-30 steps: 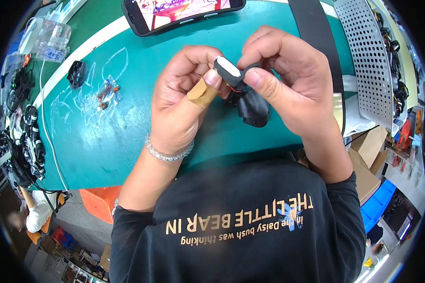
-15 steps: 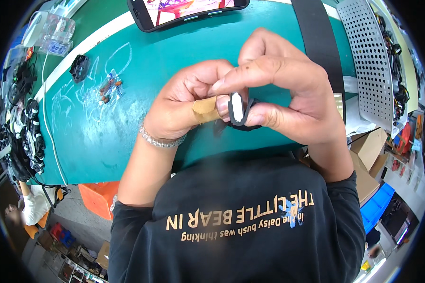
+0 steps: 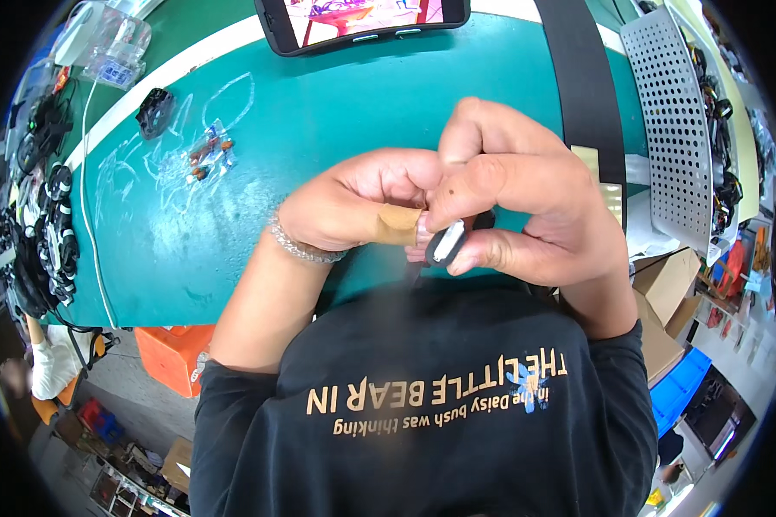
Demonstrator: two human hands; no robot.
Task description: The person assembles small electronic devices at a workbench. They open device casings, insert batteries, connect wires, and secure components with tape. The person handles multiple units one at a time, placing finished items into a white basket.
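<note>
A small black oval part with a white strip in its middle [image 3: 447,245] is held between my two hands over the near side of the green table. Its exact kind is not plain. My right hand [image 3: 530,202] pinches it between thumb and bent index finger. My left hand [image 3: 366,202] is closed at its left side, the thumb wrapped in a tan bandage [image 3: 399,224] and pressed against it. The other left fingers are mostly hidden behind the right hand, as is much of the part's far side.
A phone with a lit screen [image 3: 366,21] stands at the far edge. On the left lie a black lump-like piece [image 3: 154,113], a clear bag with small brown pieces [image 3: 209,157] and bundled black cables [image 3: 59,233]. A white perforated basket [image 3: 671,129] stands right, beside a black strip [image 3: 585,82].
Both hands have shifted a little right and toward me. The black part has tilted, its top leaning right, and the right fingers now cover more of it.
</note>
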